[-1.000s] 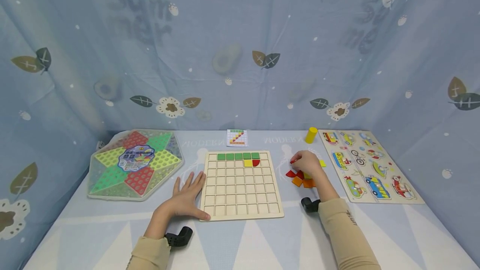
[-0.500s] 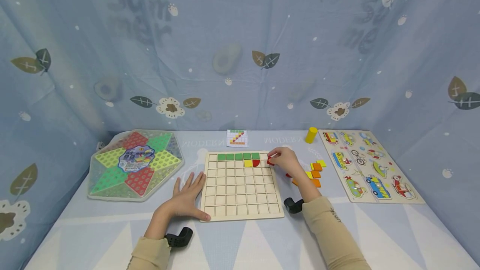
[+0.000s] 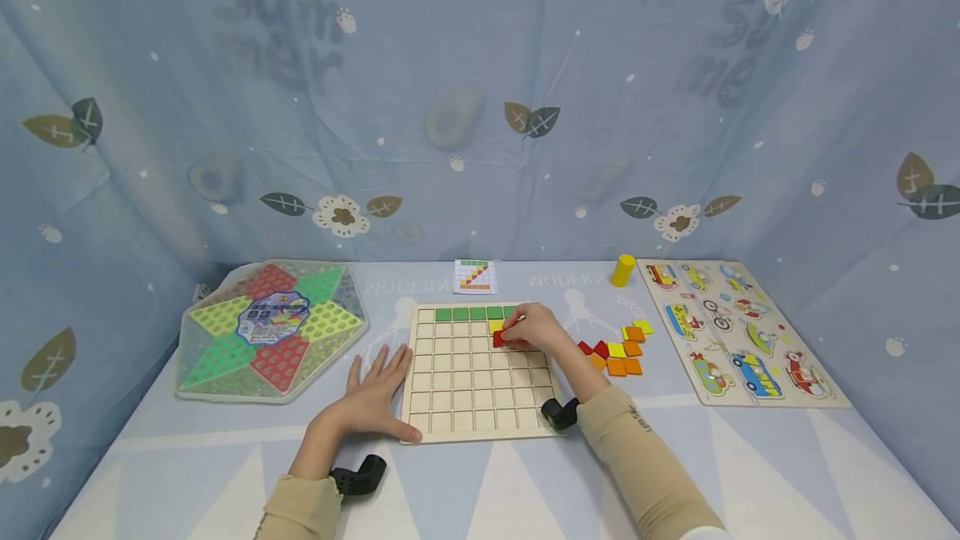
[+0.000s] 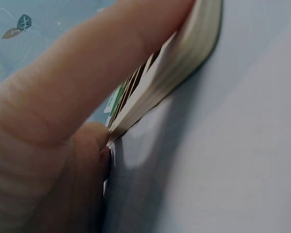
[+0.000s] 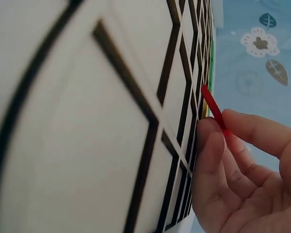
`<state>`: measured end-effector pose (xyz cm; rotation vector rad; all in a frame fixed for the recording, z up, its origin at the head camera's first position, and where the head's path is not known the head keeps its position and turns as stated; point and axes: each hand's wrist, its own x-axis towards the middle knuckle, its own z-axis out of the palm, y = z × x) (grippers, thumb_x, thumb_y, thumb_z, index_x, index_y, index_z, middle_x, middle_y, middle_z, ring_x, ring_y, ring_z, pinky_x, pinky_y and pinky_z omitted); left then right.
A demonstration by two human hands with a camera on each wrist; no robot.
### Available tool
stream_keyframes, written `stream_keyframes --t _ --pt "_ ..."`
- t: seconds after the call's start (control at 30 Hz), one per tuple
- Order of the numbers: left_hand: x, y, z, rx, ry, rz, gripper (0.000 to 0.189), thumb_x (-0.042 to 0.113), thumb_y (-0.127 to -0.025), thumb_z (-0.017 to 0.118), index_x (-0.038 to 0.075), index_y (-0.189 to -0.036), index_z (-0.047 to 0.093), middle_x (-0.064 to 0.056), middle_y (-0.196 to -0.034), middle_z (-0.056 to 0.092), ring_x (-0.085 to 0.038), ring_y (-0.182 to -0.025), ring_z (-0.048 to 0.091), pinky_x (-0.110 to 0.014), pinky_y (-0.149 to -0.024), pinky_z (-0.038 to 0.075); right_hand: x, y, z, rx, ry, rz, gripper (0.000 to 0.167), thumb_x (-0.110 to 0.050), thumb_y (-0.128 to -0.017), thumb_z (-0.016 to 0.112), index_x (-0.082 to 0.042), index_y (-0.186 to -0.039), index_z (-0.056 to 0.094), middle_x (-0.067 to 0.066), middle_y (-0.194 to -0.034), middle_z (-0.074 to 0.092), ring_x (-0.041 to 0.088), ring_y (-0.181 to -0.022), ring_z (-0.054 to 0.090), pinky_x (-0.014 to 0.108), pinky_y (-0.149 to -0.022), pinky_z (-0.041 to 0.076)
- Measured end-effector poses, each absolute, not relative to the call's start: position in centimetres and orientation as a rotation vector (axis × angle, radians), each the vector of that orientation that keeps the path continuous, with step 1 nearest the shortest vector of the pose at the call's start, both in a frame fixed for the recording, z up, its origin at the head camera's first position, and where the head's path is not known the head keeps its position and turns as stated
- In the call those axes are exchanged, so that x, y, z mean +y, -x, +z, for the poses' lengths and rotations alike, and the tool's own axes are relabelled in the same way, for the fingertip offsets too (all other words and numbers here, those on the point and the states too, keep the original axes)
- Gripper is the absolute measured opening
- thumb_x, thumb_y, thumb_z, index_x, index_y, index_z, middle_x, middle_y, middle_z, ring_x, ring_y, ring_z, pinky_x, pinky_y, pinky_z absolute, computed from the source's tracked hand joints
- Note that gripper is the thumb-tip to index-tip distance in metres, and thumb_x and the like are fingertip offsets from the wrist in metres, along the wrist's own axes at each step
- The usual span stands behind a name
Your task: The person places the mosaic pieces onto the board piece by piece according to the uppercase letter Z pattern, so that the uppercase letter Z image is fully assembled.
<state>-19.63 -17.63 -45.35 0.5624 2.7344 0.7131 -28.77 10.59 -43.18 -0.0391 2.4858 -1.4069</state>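
Note:
My right hand (image 3: pixel 531 327) pinches a small red tile (image 5: pixel 213 108) between thumb and fingertips, tilted on edge over the wooden grid board (image 3: pixel 461 390), right below the yellow tile (image 3: pixel 495 326). In the right wrist view the tile's lower edge is at the grid. A row of green tiles (image 3: pixel 461 313) lies in the board's top row. My left hand (image 3: pixel 375 394) rests with spread fingers at the board's left edge, its thumb on the near left corner. The left wrist view shows that thumb (image 4: pixel 87 63) across the board's rim (image 4: pixel 169 77).
Right of the board lie loose red, yellow and orange tiles (image 3: pixel 616 367). A yellow cylinder (image 3: pixel 622 270) and a picture puzzle board (image 3: pixel 738 332) stand farther right. Behind the board is a pattern card (image 3: pixel 475 277). At left lies a boxed star-shaped game board (image 3: pixel 273 330).
My right hand has picked a red tile from the loose pile and carried it left over the board to below the yellow tile. The left hand has stayed put.

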Motion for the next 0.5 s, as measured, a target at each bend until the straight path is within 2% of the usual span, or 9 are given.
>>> stream_keyframes --t 0.5 --pt "-17.66 19.63 -45.48 2.723 -0.568 0.723 0.127 0.058 -0.057 0.078 -0.001 -0.147 0.011 -0.018 -0.154 0.007 -0.041 -0.139 -0.004 -0.063 -0.102 -0.013 9.71 28.59 -42.96 2.627 0.11 -1.229 0.007 -0.007 -0.075 0.074 -0.002 -0.076 0.068 0.004 -0.069 0.063 0.01 -0.051 0.055 0.021 -0.05 0.047"
